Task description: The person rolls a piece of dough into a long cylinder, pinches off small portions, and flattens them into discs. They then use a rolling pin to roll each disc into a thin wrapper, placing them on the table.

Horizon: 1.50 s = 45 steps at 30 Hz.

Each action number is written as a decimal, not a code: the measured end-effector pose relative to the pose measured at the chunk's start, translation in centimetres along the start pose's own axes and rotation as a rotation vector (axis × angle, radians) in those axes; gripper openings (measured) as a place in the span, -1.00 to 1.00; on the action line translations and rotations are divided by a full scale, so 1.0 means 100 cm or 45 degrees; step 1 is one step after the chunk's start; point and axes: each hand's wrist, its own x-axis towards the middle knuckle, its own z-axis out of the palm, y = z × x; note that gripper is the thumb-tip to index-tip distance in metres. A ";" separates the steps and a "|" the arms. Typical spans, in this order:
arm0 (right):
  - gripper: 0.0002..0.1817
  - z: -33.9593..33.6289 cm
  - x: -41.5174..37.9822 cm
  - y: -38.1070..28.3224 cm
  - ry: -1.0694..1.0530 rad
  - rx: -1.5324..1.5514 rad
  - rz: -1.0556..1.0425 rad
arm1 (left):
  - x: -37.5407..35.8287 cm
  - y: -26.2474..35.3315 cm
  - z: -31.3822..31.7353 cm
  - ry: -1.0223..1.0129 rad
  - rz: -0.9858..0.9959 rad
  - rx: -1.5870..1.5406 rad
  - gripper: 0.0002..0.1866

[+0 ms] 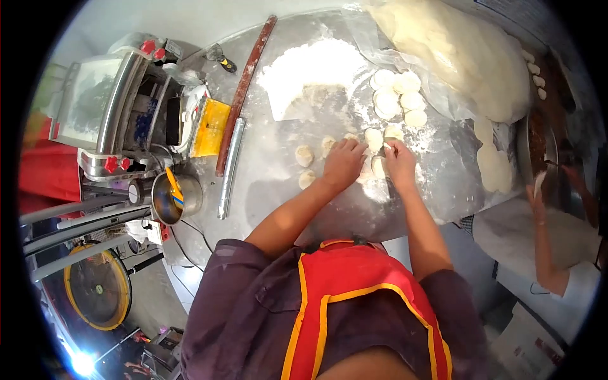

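My left hand [344,163] lies palm down on the floured metal table, its fingertips beside a small dough piece [327,146]; what is under the palm is hidden. My right hand [401,166] has thumb and fingers pinched together at a bit of white dough [387,146]. Several small dough rounds lie around both hands, among them one dough round [373,140] between them and another [304,155] at the left. Beyond my right hand, flattened dough discs [387,102] lie in an overlapping group.
Loose flour [310,66] is heaped at the back. A large dough mass [453,50] rests on plastic at the back right. Left are a red-brown rolling pin [247,88], a metal rod [232,168], a dough machine [120,107] and a metal pot [190,197]. A co-worker's arm [543,234] is at right.
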 end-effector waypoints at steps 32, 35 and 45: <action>-0.77 0.023 -0.069 -0.073 -0.780 0.552 0.127 | -0.118 -0.083 -0.080 0.039 -0.706 -0.415 -0.70; -0.82 0.059 -0.067 -0.083 -0.833 0.368 -0.067 | -0.128 -0.066 -0.074 -0.007 -0.740 -0.597 -0.69; -0.84 0.129 -0.056 -0.069 -0.668 0.100 -0.144 | -0.123 -0.058 -0.053 0.081 -1.009 -0.550 -0.68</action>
